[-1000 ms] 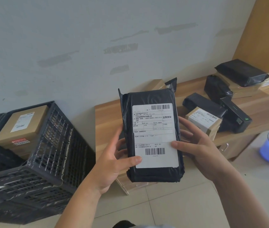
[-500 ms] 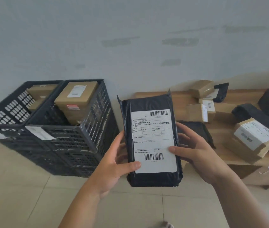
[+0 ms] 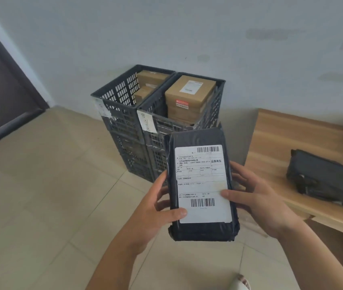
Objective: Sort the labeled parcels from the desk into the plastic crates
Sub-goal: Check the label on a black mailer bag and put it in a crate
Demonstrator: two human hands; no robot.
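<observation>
Fingers of the left hand (image 3: 156, 212) and right hand (image 3: 258, 204) still clasp the black plastic-wrapped parcel (image 3: 202, 185) (white label up); black slatted plastic crates (image 3: 124, 122) now stand just behind it.

Two plastic crates (image 3: 122, 114) stand side by side against the wall, boxes (image 3: 189, 93) inside; the desk (image 3: 275, 147) lies right, a wrapped parcel (image 3: 325, 178) on it.

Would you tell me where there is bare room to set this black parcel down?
Bare desk lies between its left edge and the black bag. The right crate is stacked near its rim; the left crate shows room beside its boxes.
</observation>
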